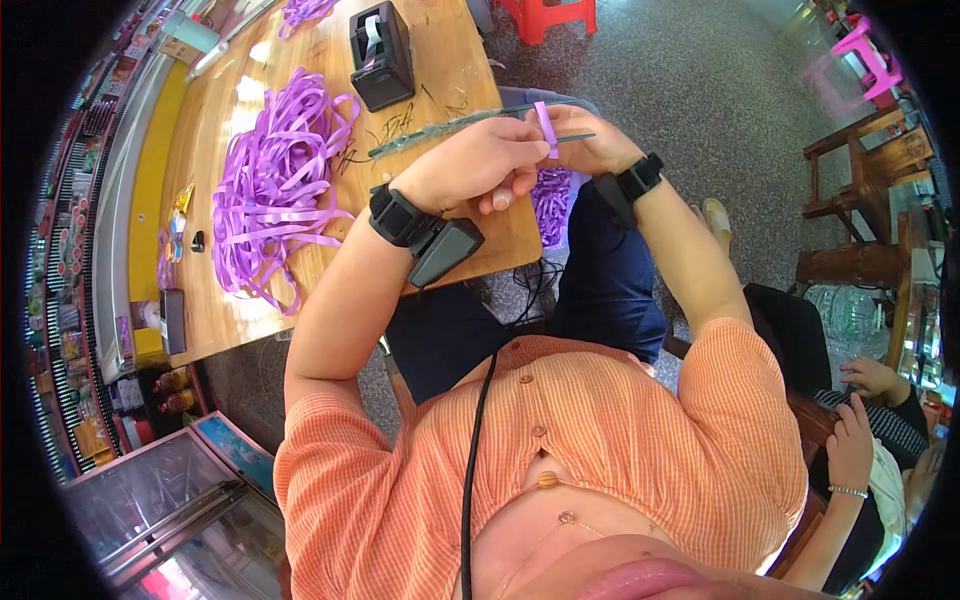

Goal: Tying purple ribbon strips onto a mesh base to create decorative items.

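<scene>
Over the table's right corner, my left hand and my right hand meet. A short strip of purple ribbon stands between them, with my left thumb and fingers pinched at its lower end. Thin dark green wire crosses the right hand beside the ribbon, and the right fingers are closed around it, partly hidden. A bundle of thin green wires in clear wrap lies on the table behind my left hand. Just below the hands, more purple ribbon pieces sit in a bluish container, partly covered.
A large heap of purple ribbon lies on the wooden table, near a black tape dispenser and scattered dark wire bits. Beyond are a red stool and a pink stool. Another person's hand shows at lower right, beside wooden chairs.
</scene>
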`<state>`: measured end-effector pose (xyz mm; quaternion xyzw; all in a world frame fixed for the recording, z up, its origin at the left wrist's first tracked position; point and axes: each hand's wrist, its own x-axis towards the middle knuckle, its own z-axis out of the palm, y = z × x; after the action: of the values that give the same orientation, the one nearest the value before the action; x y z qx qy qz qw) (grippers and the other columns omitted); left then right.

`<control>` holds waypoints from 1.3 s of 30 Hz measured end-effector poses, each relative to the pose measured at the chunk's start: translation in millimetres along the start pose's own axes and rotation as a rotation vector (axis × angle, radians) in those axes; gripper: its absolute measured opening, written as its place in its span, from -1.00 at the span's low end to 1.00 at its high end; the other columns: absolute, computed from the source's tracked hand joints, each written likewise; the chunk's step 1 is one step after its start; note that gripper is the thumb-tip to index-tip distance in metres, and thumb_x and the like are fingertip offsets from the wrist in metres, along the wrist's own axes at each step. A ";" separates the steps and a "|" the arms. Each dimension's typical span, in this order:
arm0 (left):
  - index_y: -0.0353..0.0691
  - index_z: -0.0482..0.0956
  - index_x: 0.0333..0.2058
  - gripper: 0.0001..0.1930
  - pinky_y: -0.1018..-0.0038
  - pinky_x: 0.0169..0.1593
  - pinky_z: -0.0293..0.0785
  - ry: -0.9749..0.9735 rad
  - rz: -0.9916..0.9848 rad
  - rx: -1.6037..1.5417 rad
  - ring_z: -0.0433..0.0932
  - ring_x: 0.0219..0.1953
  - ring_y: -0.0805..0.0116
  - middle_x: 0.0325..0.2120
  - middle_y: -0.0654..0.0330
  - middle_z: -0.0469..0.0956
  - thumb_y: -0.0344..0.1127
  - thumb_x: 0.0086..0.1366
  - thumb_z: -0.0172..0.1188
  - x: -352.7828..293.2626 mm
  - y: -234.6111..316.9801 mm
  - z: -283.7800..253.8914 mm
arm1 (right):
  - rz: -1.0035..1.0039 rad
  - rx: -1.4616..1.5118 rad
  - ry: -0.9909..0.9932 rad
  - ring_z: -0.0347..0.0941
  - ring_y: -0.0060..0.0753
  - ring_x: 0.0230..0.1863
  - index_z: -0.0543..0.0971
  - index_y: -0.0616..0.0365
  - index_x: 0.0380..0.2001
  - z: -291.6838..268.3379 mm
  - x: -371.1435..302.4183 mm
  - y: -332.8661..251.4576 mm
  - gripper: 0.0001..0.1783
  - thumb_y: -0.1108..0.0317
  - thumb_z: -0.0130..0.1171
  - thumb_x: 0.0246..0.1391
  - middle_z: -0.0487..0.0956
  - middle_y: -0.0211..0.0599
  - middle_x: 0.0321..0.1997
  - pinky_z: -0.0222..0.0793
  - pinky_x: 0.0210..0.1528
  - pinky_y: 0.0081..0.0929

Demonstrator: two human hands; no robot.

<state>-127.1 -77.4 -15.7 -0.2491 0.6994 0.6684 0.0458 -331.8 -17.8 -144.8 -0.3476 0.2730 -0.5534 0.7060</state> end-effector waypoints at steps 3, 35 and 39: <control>-0.22 0.44 -0.51 -0.69 0.61 -0.71 0.24 -0.007 -0.005 0.033 0.37 -0.76 0.59 -0.68 0.34 0.41 -0.19 0.40 0.02 1.2 -2.1 -2.8 | -0.014 0.200 -0.074 0.48 -0.14 0.06 0.43 0.35 0.05 8.4 -7.1 1.2 -0.44 0.04 0.03 0.24 0.53 -0.04 0.05 0.32 0.18 -0.14; -0.30 0.50 -0.15 -0.72 0.62 -0.62 0.30 -0.015 0.025 0.026 0.38 -0.69 0.57 -0.59 0.29 0.47 -0.18 0.43 0.02 -0.6 5.5 1.2 | -0.564 0.243 0.112 0.37 -0.51 -0.38 0.47 -0.01 -0.34 -17.3 25.6 66.5 -0.54 -0.17 -0.07 0.32 0.45 -0.45 -0.43 0.33 -0.40 -0.55; -0.27 0.51 0.00 -0.68 0.60 -0.51 0.42 0.101 0.169 -0.023 0.47 -0.59 0.56 -0.47 0.25 0.56 -0.19 0.41 0.06 -33.6 4.9 -16.6 | -0.524 0.739 -0.216 0.16 -0.62 -0.48 0.51 0.00 -0.41 -15.0 -20.5 24.1 -0.51 -0.24 0.15 0.11 0.23 -0.60 -0.59 0.16 -0.46 -0.62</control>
<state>-95.4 -83.7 3.9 -0.2231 0.7117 0.6644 -0.0487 -334.1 2.8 -173.0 -0.1858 -0.1146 -0.7338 0.6433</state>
